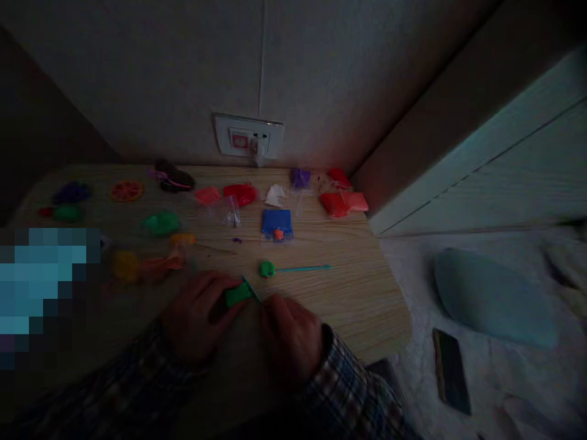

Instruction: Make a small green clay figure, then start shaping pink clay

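Observation:
My left hand (195,315) pinches a flat green piece of modelling clay (235,296) between thumb and fingers, low over the wooden tabletop. In my right hand (293,336) is a thin, dark bluish clay knife (251,289), slanted across the right edge of that green piece. It looks to be touching the clay, though how deep it goes I cannot tell. Just beyond lies a small round green clay shape (266,269) with red and dark spots. A thin teal stick (305,268) extends rightward from it.
Along the table's (367,293) back lie red clay packets (334,205), a blue packet (277,223) with an orange lump, and a purple one (301,178). Finished-looking clay shapes, including a round pizza-like one (127,190), sit left. A wall socket (249,135) is behind.

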Demonstrator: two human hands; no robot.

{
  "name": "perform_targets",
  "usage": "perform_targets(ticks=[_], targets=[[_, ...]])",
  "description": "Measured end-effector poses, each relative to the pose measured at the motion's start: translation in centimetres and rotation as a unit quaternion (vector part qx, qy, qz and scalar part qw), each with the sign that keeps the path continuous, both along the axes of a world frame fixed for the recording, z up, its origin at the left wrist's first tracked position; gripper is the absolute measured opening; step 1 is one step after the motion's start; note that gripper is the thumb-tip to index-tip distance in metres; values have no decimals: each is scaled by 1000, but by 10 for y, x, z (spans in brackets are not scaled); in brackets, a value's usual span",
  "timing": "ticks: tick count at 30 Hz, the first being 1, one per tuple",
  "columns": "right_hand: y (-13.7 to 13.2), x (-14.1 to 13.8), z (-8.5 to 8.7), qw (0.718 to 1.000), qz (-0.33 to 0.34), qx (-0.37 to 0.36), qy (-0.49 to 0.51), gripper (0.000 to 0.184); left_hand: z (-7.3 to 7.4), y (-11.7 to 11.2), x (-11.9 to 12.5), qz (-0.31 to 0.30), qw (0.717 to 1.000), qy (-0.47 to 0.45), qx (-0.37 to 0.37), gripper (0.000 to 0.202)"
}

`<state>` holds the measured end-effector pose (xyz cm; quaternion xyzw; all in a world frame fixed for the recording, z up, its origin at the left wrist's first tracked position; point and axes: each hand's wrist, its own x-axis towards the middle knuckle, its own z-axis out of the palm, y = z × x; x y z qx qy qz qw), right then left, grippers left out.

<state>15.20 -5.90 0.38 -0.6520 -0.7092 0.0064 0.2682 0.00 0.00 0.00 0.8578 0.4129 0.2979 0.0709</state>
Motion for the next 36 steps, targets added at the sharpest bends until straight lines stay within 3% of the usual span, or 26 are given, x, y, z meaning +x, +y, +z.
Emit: perform_targets(ticks=[6,25,29,36], targets=[[1,-2,-7,997,67,24,-6,31,-4,-1,-2,2,1000,-10,-3,17],[4,-3,-1,997,65,28,-14,27,-2,-1,0,2,1000,-13,4,13],[3,-7,0,996,90,23,-13,28,-2,0,-1,6,1000,-20,12,13],[5,-1,4,998,67,13,-14,26,-5,-1,-2,12,1000,-18,0,11]])
